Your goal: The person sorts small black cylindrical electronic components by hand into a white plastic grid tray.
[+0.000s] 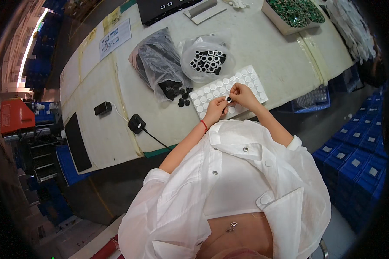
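Note:
Over the near part of a white tray (265, 96), my two hands meet at a small black-and-white ring (228, 99). My left hand (216, 109), with a red cord on its wrist, is closed with its fingertips at the ring's left side. My right hand (243, 96) pinches at its upper right edge; its fingertips partly hide the piece. Something dark shows below my left fingers, too small to name. Rows of round white caps (212, 86) fill the tray.
Behind the tray, a clear bag (189, 71) holds many black-and-white rings. Left of it lies a grey plastic bag (160, 56) with loose black round pieces (181, 102) at its mouth. A black adapter (136, 124) trails a cable. A box of green parts (285, 26) stands far right.

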`<state>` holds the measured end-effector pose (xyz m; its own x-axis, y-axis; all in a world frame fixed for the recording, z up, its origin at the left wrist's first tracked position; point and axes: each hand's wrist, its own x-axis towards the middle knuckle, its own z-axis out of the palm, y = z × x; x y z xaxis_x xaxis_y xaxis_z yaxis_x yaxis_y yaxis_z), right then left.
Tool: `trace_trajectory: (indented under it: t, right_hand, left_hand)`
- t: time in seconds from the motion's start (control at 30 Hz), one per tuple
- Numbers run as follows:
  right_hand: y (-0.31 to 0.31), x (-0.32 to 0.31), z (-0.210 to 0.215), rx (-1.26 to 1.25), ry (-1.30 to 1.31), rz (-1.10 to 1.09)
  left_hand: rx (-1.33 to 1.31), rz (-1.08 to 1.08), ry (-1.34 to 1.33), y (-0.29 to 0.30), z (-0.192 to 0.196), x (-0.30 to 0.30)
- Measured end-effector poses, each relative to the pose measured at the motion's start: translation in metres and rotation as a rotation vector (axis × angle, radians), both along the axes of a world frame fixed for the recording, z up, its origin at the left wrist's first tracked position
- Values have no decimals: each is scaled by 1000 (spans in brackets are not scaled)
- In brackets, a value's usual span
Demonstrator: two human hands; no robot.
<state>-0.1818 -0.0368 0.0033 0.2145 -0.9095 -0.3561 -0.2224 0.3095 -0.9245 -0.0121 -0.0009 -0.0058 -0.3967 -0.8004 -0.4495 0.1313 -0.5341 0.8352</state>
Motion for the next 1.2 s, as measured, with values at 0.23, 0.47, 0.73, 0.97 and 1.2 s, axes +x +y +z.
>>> trace_trajectory:
  t: [0.23,0.47,0.73,0.97,1.2]
  right_hand:
    - [9,-4,8,54,-6,27]
    - [8,-3,19,14,-88,83]
    - [-28,13,37,-171,41,384]
    - [-45,23,27,-426,-177,-353]
    - [-14,9,15,-136,-162,-276]
  left_hand:
    - [24,66,32,1,3,0]
    - [9,90,24,-1,2,-3]
    - [49,102,41,1,4,-5]
    - [296,295,321,8,11,20]
    - [413,560,561,7,35,46]
